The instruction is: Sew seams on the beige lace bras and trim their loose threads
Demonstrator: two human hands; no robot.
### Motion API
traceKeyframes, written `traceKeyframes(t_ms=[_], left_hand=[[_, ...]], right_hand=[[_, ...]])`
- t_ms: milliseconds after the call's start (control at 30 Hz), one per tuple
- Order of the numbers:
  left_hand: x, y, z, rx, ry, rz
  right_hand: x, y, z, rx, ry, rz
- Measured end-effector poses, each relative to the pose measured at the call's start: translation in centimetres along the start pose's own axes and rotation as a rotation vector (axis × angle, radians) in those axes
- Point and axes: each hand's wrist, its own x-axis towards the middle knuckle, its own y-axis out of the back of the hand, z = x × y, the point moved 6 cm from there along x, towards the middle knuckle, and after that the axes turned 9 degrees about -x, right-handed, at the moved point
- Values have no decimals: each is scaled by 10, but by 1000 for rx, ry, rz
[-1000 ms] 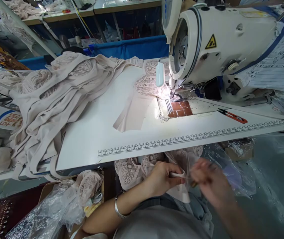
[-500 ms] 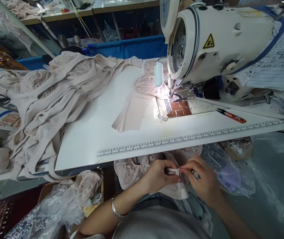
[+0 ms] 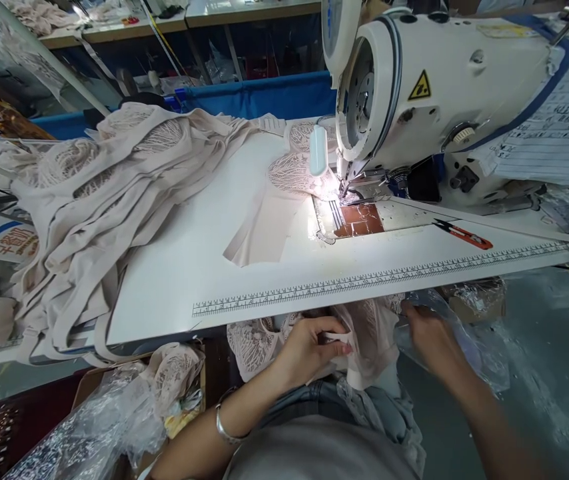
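Note:
A beige lace bra lies across my lap below the table's front edge. My left hand is closed on a narrow band of it, with thumb and forefinger pressed together. At the bra's right edge, by the table's underside, my right hand has its fingers drawn together on the lace; the fingertips are partly hidden. Under the lit needle of the sewing machine lies another beige lace piece, its plain fabric end spread toward me.
Beige bras and straps are heaped on the table's left. Orange-handled thread snips lie right of the needle, behind a printed ruler strip. A box with clear plastic stands lower left; a plastic bag hangs lower right.
My right hand has moved away from my left, up and right to the bra's right edge. My left hand keeps its hold, and more fabric is spread between the hands.

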Motion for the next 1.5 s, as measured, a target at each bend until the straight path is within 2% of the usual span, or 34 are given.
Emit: traceKeyframes(t_ms=[67,133,233,300,367,433,700,1500], left_hand=[[-3,3,2,70,-21,29],[-3,4,3,131,-12,38],[-1,3,1,115,50,36],[0,1,2,50,73,19],[0,-2,5,-9,78,1],[0,-4,6,-55,77,0],[-1,-5,7,-140,83,10],[-2,-2,10,-156,96,12]], right_hand=[[-1,3,13,-59,-69,-2],[-1,7,3,-62,-60,15],[-2,15,-41,-56,132,56],[-4,24,-71,-117,288,135],[-6,33,-90,-211,387,231],[-6,37,-99,-278,424,262],[-5,36,-104,-317,404,199],[-7,33,-108,-317,387,226]])
